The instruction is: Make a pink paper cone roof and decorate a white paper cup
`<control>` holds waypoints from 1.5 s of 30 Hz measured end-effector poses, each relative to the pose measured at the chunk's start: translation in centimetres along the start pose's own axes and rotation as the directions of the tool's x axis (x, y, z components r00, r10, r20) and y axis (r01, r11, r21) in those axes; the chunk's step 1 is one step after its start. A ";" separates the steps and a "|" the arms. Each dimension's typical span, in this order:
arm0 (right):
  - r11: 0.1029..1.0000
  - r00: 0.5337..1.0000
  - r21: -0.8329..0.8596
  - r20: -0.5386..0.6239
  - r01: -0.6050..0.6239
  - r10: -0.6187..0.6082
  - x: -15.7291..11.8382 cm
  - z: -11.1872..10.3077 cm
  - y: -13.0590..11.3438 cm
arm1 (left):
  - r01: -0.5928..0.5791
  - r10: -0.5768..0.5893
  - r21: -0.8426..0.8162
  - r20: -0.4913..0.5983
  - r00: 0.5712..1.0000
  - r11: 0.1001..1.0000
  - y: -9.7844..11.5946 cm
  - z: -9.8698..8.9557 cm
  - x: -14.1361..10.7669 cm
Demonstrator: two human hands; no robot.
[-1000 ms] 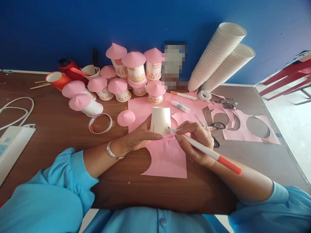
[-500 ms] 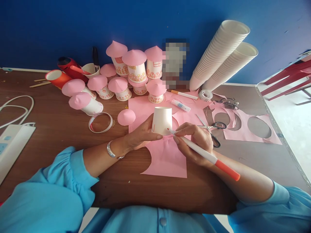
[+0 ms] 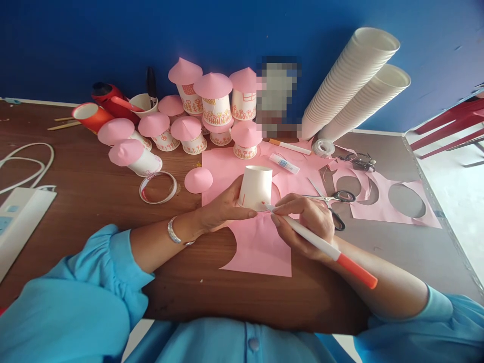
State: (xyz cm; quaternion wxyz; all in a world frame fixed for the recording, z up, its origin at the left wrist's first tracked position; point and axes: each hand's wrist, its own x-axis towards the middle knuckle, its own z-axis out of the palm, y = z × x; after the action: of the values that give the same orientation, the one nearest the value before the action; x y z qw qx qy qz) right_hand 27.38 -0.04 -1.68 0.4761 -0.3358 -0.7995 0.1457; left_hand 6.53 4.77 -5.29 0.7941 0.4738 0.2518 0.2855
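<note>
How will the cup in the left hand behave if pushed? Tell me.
The cup looks like thin paper, so it would probably be light and dent under a hard squeeze. Its round, tapered wall suggests it might roll in a curve if laid down.

I see the left hand (image 3: 221, 205) holding a white cup (image 3: 256, 184) over pink paper (image 3: 264, 247), the right hand (image 3: 313, 219) holding a marker (image 3: 317, 243) at the cup's lower side.

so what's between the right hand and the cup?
Front end of the held marker, aimed at the cup; tip contact unclear. Head view.
</note>
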 end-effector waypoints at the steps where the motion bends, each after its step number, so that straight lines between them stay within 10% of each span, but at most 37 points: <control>1: 1.000 1.000 -0.003 0.002 0.006 -0.006 0.0 0.0 0.0 | 0.002 -0.002 0.004 -0.004 1.000 1.000 0.1 0.1 0.0; 45: 0.991 0.999 -0.128 -0.011 0.043 -0.044 -0.2 -0.1 0.2 | -0.050 0.051 0.020 -0.024 0.998 0.999 -0.7 -0.1 0.1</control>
State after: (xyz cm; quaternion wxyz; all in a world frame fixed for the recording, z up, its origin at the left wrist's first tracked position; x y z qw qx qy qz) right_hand 27.57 -0.04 -1.86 0.4623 -0.3492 -0.8110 0.0813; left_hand 6.68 4.62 -5.96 0.7787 0.4843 0.2524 0.3088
